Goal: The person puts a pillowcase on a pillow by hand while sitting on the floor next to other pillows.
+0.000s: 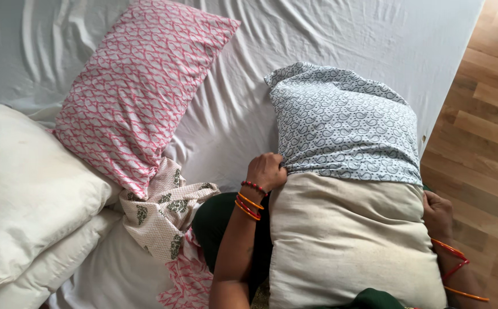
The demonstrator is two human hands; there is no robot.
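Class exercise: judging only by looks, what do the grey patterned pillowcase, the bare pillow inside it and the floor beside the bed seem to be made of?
Grey patterned pillowcase: thin woven cloth, probably cotton; matte, printed, softly creased.
Bare pillow: cream fabric shell, slightly coarser, matte, over soft filling; it bulges and dents.
Floor: wood or wood-look laminate planks; visible grain and seams, mild sheen.

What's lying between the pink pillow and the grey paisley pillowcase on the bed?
Only bare, wrinkled white sheet separates the pink pillow from the grey pillowcase, as the head view shows. Lower down, the left hand grips that pillowcase's edge.
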